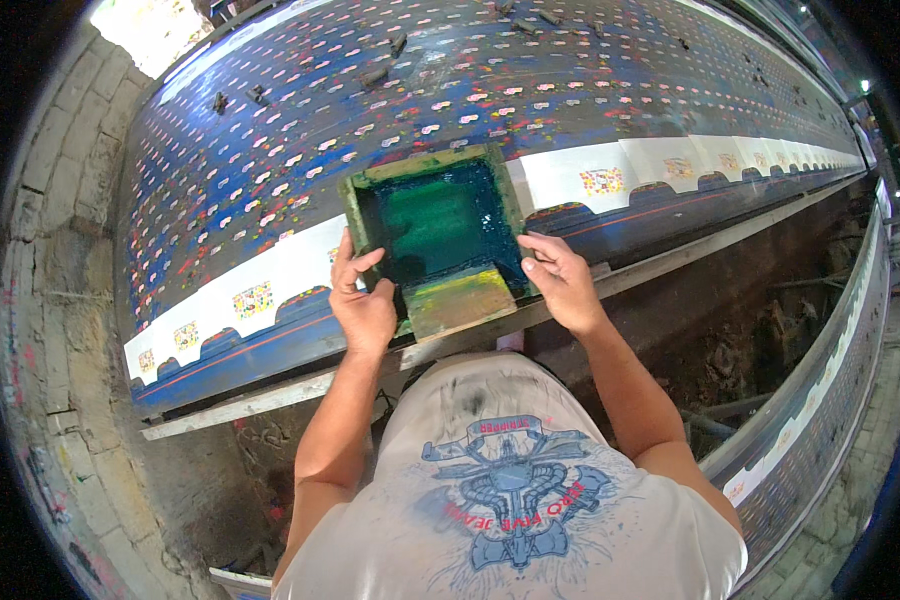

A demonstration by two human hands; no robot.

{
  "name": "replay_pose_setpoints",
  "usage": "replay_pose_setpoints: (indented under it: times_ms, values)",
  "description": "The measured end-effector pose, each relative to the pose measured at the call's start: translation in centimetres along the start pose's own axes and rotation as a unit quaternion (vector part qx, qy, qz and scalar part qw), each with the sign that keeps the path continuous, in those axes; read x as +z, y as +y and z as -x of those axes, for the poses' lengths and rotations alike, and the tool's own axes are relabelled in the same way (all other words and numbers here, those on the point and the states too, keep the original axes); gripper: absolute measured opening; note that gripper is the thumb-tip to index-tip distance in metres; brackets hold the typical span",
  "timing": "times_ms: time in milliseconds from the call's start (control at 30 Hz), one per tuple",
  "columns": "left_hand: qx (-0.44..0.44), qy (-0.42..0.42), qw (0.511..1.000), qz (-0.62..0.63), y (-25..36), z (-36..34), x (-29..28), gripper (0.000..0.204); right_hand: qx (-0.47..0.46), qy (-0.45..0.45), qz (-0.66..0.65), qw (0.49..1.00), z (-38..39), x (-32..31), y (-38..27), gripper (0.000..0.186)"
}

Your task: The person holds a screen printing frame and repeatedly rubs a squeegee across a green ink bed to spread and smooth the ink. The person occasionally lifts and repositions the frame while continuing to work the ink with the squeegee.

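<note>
Between my hands is a screen-printing frame [426, 163] with ink-stained wooden sides and a dark green mesh [433, 225]. It lies over the near edge of a long table, across the row of white cut pieces. A yellow-green stained board [460, 303] spans its near side. My left hand [362, 300] grips the frame's left side, with fingers and thumb bent around the wood. On the opposite side, my right hand [564, 282] pinches the near right part of the frame. The frame hides whatever lies beneath it.
The long blue-grey table [300, 120] carries many small pale marks and paint specks. White pieces with colourful prints [602, 181] line its near edge on both sides. Small dark lumps [375, 78] sit farther back. A wooden rail [260, 400] runs along the front; a second table [800, 440] stands right.
</note>
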State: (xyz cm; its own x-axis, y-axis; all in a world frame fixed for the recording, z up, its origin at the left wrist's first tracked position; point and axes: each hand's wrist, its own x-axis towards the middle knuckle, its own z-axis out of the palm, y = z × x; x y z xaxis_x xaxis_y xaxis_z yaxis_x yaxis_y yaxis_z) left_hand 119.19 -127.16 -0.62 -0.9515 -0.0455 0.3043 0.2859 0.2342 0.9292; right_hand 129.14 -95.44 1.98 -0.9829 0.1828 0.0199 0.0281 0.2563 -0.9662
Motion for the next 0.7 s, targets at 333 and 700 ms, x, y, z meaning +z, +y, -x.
replay_pose_setpoints:
  times_ms: [333, 700]
  values:
    - [-0.056, -0.004, 0.993, 0.099, 0.9, 1.9, 9.2, 0.049, 0.018, 0.017, -0.001, 1.000, -0.9, -8.5, 2.1, 0.039]
    - [-0.094, -0.007, 0.981, 0.168, 0.5, 1.8, 9.6, 0.051, -0.005, -0.025, -0.022, 0.999, -1.6, -10.3, 2.3, 0.039]
